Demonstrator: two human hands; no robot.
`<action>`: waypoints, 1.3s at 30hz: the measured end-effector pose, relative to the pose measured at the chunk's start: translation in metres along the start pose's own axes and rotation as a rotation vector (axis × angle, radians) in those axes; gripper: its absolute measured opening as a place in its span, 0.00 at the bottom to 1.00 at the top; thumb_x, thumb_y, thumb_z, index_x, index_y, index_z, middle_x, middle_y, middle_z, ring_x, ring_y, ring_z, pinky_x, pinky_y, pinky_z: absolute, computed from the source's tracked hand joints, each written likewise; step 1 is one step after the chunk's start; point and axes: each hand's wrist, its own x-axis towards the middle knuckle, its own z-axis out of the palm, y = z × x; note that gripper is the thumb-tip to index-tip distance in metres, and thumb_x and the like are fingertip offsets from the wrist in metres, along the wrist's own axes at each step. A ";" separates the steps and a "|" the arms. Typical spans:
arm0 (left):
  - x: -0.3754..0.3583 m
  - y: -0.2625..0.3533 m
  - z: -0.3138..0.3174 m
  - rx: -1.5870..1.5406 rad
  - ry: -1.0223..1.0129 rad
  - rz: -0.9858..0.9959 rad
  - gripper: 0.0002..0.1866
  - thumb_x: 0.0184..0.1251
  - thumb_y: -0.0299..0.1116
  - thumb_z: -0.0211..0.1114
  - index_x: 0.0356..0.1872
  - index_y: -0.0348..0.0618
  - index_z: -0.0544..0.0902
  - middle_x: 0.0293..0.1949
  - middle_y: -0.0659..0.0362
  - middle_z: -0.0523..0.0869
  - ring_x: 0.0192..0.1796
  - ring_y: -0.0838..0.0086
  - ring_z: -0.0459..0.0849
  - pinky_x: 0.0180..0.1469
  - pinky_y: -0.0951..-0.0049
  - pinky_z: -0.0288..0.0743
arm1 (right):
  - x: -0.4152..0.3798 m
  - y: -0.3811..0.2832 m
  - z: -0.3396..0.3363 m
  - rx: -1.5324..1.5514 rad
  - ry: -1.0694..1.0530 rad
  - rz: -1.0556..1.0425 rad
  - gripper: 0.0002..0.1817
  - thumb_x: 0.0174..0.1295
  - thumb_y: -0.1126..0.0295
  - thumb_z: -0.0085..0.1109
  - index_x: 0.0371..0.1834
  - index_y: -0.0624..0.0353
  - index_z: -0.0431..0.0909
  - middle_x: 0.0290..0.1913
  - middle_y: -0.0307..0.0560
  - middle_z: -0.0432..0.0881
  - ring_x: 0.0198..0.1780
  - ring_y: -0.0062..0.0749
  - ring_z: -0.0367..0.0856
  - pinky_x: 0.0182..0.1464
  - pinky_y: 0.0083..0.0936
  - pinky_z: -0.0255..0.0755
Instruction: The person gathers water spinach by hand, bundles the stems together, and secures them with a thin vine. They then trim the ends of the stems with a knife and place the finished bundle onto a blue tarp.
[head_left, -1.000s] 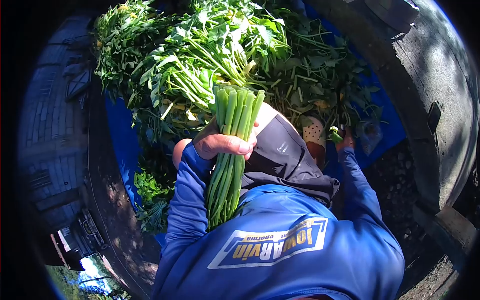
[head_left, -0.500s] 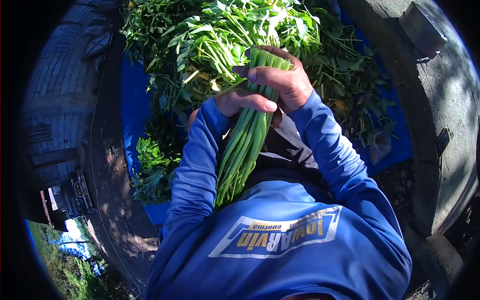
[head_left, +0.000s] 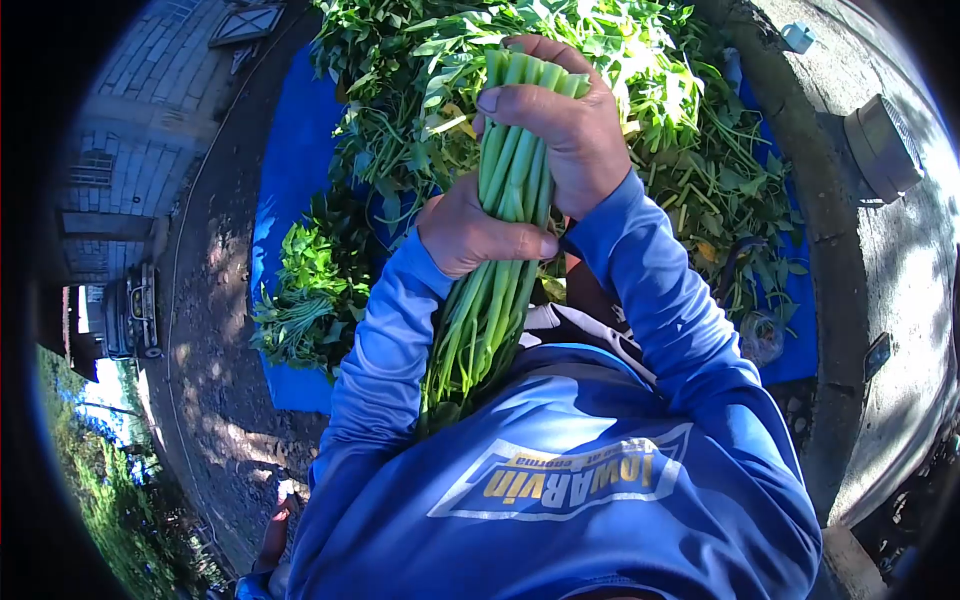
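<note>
Bundle of green stems (head_left: 490,300) held upright vs. blue shirt (head_left: 560,480): left hand (head_left: 475,235) clenched mid-bundle, right hand (head_left: 555,125) wrapped round cut ends. Looks light, bendy, easily bruised; best gripped mid-length w/ firm but gentle squeeze. Beyond, leafy greens (head_left: 560,60) piled on blue tarp (head_left: 295,170).

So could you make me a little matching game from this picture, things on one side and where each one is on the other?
Things:
1. left hand
2. right hand
3. bundle of green stems
4. blue sheet

Places:
A. spread on the ground under the heap of leafy greens
B. wrapped around the middle of the bundle
C. gripping the cut top end of the bundle
D. held upright against the blue shirt

Pairs: 1-B, 2-C, 3-D, 4-A
</note>
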 end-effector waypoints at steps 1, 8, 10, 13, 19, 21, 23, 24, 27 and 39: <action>-0.006 0.000 -0.008 -0.014 0.014 -0.021 0.27 0.52 0.30 0.84 0.53 0.38 0.84 0.39 0.58 0.90 0.41 0.71 0.89 0.46 0.69 0.84 | 0.004 0.006 0.006 -0.028 0.006 0.005 0.30 0.54 0.76 0.75 0.61 0.66 0.75 0.39 0.49 0.88 0.36 0.34 0.89 0.41 0.32 0.86; -0.089 0.038 -0.046 -0.007 0.310 -0.032 0.28 0.47 0.33 0.79 0.51 0.38 0.79 0.31 0.57 0.85 0.33 0.67 0.87 0.41 0.66 0.84 | -0.019 0.044 0.011 -0.118 -0.403 0.312 0.74 0.57 0.55 0.86 0.89 0.62 0.29 0.81 0.73 0.62 0.83 0.58 0.61 0.83 0.48 0.56; -0.118 0.038 -0.072 0.036 0.360 -0.006 0.27 0.46 0.35 0.79 0.49 0.38 0.79 0.31 0.57 0.84 0.32 0.67 0.86 0.41 0.65 0.84 | -0.031 0.062 -0.006 -0.232 -0.515 0.497 0.75 0.55 0.54 0.87 0.90 0.59 0.29 0.83 0.73 0.58 0.84 0.59 0.58 0.84 0.50 0.54; -0.123 0.016 -0.075 -0.050 0.155 -0.240 0.31 0.44 0.33 0.80 0.52 0.38 0.77 0.31 0.55 0.84 0.33 0.66 0.87 0.41 0.64 0.84 | -0.050 0.087 -0.015 0.035 -0.618 0.578 0.78 0.51 0.54 0.89 0.90 0.55 0.28 0.84 0.71 0.57 0.85 0.57 0.57 0.84 0.51 0.54; -0.047 -0.094 -0.049 -0.440 -0.465 -0.132 0.30 0.52 0.37 0.82 0.53 0.37 0.77 0.34 0.54 0.86 0.35 0.66 0.88 0.41 0.65 0.85 | -0.044 0.071 -0.007 0.011 -0.307 0.329 0.57 0.53 0.83 0.74 0.86 0.56 0.52 0.48 0.52 0.88 0.50 0.36 0.88 0.59 0.37 0.80; -0.020 -0.103 -0.068 -0.273 -0.659 -0.143 0.33 0.59 0.43 0.82 0.58 0.37 0.75 0.39 0.54 0.87 0.43 0.67 0.89 0.47 0.67 0.85 | -0.045 0.074 -0.011 -0.113 -0.142 0.302 0.48 0.52 0.86 0.71 0.79 0.59 0.61 0.41 0.48 0.85 0.40 0.32 0.88 0.49 0.33 0.84; -0.025 -0.090 -0.071 -0.142 -0.427 -0.182 0.38 0.61 0.44 0.81 0.65 0.36 0.72 0.48 0.55 0.86 0.50 0.69 0.87 0.53 0.68 0.83 | -0.042 0.082 -0.021 0.037 -0.002 0.322 0.45 0.52 0.85 0.69 0.77 0.60 0.62 0.40 0.48 0.83 0.39 0.36 0.87 0.46 0.38 0.85; -0.026 -0.076 -0.070 -0.065 -0.309 -0.199 0.40 0.62 0.44 0.81 0.69 0.36 0.71 0.52 0.55 0.86 0.53 0.70 0.87 0.56 0.68 0.82 | -0.037 0.082 -0.023 0.047 0.045 0.300 0.45 0.51 0.85 0.69 0.76 0.60 0.62 0.40 0.48 0.83 0.38 0.37 0.87 0.45 0.39 0.85; -0.036 -0.070 -0.029 -0.069 0.063 0.074 0.56 0.59 0.39 0.85 0.82 0.37 0.55 0.66 0.56 0.79 0.61 0.72 0.83 0.61 0.70 0.79 | -0.030 0.092 -0.015 0.135 0.127 0.268 0.44 0.51 0.84 0.69 0.75 0.61 0.62 0.39 0.48 0.83 0.37 0.37 0.86 0.44 0.38 0.84; -0.108 -0.040 -0.082 -0.157 0.313 0.112 0.27 0.49 0.23 0.79 0.53 0.36 0.78 0.37 0.56 0.85 0.37 0.68 0.89 0.40 0.64 0.88 | 0.085 0.062 -0.103 -0.532 0.141 0.112 0.39 0.66 0.52 0.77 0.72 0.65 0.75 0.56 0.53 0.88 0.55 0.34 0.88 0.53 0.30 0.83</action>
